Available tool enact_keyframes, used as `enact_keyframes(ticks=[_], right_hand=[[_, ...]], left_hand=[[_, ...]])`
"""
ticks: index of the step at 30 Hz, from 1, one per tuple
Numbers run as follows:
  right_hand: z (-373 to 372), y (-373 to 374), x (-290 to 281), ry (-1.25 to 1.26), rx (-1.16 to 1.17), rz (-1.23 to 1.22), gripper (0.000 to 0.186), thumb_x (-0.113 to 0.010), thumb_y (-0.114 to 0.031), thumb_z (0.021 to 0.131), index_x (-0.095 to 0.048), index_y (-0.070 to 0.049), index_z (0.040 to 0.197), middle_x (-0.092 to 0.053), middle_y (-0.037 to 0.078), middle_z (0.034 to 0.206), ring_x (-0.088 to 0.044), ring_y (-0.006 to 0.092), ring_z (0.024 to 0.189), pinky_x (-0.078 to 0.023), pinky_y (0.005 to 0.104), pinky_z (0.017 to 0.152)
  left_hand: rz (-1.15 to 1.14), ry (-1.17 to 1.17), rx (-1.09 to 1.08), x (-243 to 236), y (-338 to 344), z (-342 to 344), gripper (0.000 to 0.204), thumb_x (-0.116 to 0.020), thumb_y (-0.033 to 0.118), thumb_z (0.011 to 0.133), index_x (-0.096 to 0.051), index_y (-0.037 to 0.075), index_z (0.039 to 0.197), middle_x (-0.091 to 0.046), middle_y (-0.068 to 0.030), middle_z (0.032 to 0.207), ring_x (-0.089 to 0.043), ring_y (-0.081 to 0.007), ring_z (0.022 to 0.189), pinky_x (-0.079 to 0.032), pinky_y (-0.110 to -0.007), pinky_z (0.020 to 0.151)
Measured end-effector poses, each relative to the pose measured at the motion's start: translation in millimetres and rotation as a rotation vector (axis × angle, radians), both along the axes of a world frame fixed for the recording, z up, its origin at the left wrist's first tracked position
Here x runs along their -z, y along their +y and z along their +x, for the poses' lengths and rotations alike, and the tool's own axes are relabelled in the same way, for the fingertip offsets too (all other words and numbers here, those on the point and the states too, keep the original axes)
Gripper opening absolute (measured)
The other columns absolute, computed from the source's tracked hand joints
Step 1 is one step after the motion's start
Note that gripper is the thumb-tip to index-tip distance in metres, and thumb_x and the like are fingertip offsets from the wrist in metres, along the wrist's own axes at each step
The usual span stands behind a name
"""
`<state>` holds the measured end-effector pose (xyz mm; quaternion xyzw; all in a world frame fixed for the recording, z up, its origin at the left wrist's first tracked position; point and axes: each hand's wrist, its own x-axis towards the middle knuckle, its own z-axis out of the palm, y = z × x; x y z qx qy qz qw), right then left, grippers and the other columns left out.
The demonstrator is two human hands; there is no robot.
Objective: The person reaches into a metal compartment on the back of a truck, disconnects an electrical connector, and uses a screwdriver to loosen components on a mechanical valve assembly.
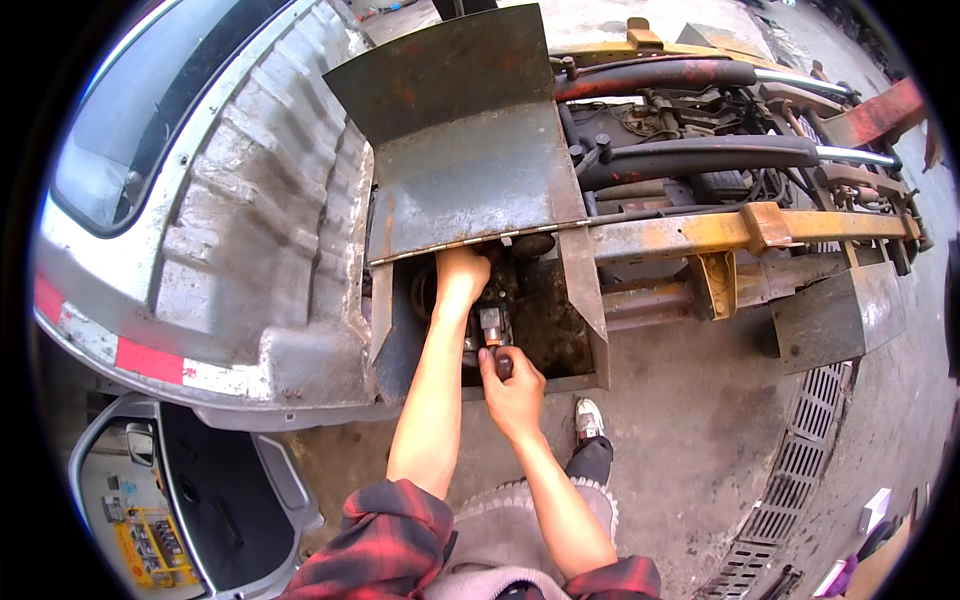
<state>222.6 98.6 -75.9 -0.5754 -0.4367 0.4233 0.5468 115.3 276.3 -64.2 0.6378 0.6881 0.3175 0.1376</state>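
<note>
Both my arms reach down into an open metal box (598,345) behind the truck cab. My left hand (463,274) is deep inside by the hinged side, its fingers curled; what they hold, if anything, is hidden. Near the box's front edge my right hand (517,395) is closed around a dark, rounded, handle-like piece (504,367). Just beyond its thumb stands a silvery metal fitting (491,322) with a copper-coloured end. Dark machinery surrounds it, mostly in shadow. The box's hinged metal lid (465,180) is raised, leaning away from me.
At left is the white cab's ribbed back wall (235,230), with an open door (215,500) below it. Yellow frame rails (670,238) and dark hydraulic cylinders (700,160) run to the right. A drain grate (800,470) crosses the concrete floor (680,430).
</note>
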Motion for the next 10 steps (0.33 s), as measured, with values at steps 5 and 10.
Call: enact_keyframes(ticks=[5, 10], right_hand=[[5, 1, -5, 0.035, -0.085, -0.051, 0.025, -0.075, -0.02, 0.092, -0.063, 0.002, 0.09, -0.06, 0.011, 0.071, -0.053, 0.016, 0.059, -0.046, 0.0333, 0.057], [7, 3, 3, 0.085, -0.125, -0.031, 0.028, -0.077, -0.025, 0.092, -0.065, 0.0, 0.09, -0.057, 0.009, 0.067, -0.049, 0.0137, 0.059, -0.044, 0.0327, 0.056]], left_hand=[[0.132, 0.067, -0.058, 11, -12, -5, 0.034, -0.058, -0.008, 0.07, -0.067, -0.005, 0.103, -0.069, -0.0279, 0.101, -0.063, -0.0484, 0.105, -0.051, -0.048, 0.091], [0.148, 0.069, -0.041, 4, -12, -9, 0.037, -0.065, -0.004, 0.075, -0.067, -0.001, 0.112, -0.067, -0.0287, 0.115, -0.06, -0.046, 0.116, -0.047, -0.048, 0.099]])
